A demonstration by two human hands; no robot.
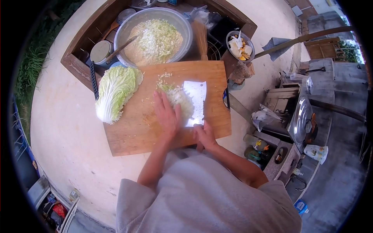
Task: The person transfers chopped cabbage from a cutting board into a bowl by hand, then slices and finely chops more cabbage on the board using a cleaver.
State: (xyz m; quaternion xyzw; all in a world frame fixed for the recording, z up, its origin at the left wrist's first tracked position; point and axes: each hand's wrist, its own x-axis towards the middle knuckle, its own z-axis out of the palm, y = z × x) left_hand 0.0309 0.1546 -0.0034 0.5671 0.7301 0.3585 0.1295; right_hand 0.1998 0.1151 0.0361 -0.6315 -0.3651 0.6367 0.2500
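Note:
A heap of chopped cabbage [182, 101] lies on the wooden cutting board [132, 136]. My left hand [167, 114] presses against the heap's left side, fingers stretched out and pointing away from me. In my right hand [205, 135] is the handle of a cleaver [195, 99], whose broad shiny blade lies at the heap's right side. Part of the heap sits between my left palm and the blade. A Napa cabbage piece [116, 93] rests over the board's left edge. Small cabbage bits are scattered beyond the heap.
Behind the board, a large bowl [186, 35] holds chopped cabbage over a pale crumbly mass, with a wooden stick in it. A lidded tin [101, 51] stands to its left. At the back right is a small bowl of scraps [240, 46]. A metal lid [301, 120] leans farther right.

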